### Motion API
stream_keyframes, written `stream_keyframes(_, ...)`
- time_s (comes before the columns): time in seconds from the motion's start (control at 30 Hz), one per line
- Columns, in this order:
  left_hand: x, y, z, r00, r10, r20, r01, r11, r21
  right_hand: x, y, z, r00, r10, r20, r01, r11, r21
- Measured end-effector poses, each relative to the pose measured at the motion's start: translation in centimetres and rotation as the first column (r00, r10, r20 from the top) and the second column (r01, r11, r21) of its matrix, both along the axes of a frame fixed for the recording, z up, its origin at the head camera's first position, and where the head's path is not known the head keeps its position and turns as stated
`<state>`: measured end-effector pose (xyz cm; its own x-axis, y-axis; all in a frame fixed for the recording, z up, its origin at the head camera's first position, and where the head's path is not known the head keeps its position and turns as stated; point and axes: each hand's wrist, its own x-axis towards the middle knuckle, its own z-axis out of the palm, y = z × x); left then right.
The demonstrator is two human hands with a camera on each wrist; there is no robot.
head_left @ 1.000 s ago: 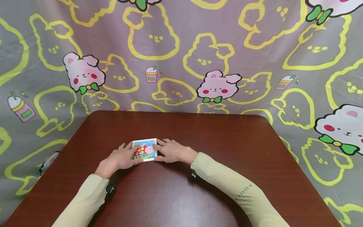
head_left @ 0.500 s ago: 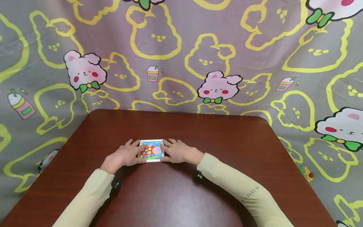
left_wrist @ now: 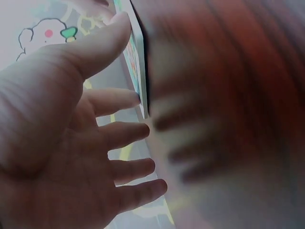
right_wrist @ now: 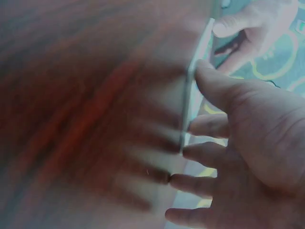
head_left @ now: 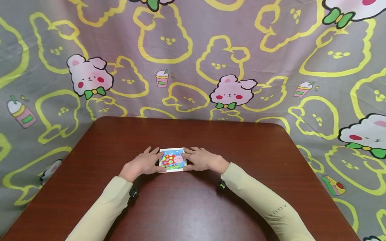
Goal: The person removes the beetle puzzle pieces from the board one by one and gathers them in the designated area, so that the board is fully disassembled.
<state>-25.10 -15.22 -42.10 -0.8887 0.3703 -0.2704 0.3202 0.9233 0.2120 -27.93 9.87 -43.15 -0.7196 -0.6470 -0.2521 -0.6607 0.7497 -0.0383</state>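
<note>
The brown table point(head_left: 193, 134) lies beneath the white-rimmed board point(head_left: 174, 160). At the board's left edge, the left hand point(head_left: 144, 162) touches it, fingers spread wide; the right hand point(head_left: 201, 159) does likewise at its right. Inside its rim point(head_left: 172, 149) shows a ladybug picture point(head_left: 169, 160).

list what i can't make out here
Underside of the picture card, head view: facing away.
Parts of its side edges, head view: behind the fingers.
One end of it, left wrist view: cut off by the frame.
Lettering on the right sleeve, head view: end lost in folds.
</note>
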Motion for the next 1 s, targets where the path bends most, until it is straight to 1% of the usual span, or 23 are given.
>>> stream_keyframes(0.1,-0.2,0.9,0.1,1.0,-0.004,-0.001,0.004,1.0,0.006,-0.1,0.7,0.2,1.0,-0.022,0.007,0.021,1.0,0.009)
stream_keyframes(0.23,-0.3,1.9,0.1,1.0,-0.005,0.011,0.005,1.0,0.02,0.0,1.7,0.3,0.999,-0.042,0.021,0.043,0.999,-0.01)
stream_keyframes(0.33,-0.3,2.5,0.0,1.0,-0.006,0.019,0.005,1.0,0.027,0.2,2.4,0.2,0.998,-0.049,0.033,0.05,0.998,-0.033)
stream_keyframes(0.53,-0.4,3.7,-0.1,1.0,-0.025,0.019,0.024,0.999,0.033,0.9,3.9,0.3,0.998,-0.058,0.029,0.06,0.996,-0.062)
stream_keyframes(0.7,-0.4,5.0,0.0,0.999,-0.047,0.026,0.046,0.997,0.057,1.4,5.1,0.7,0.995,-0.093,0.028,0.095,0.994,-0.05)
stream_keyframes(0.83,-0.6,5.9,0.0,0.998,-0.062,0.027,0.061,0.997,0.052,1.5,6.0,0.8,0.994,-0.108,0.022,0.109,0.993,-0.044)
stream_keyframes(1.0,-0.7,6.9,0.0,0.998,-0.054,0.027,0.053,0.998,0.041,1.5,7.0,0.7,0.993,-0.119,0.02,0.12,0.991,-0.055)
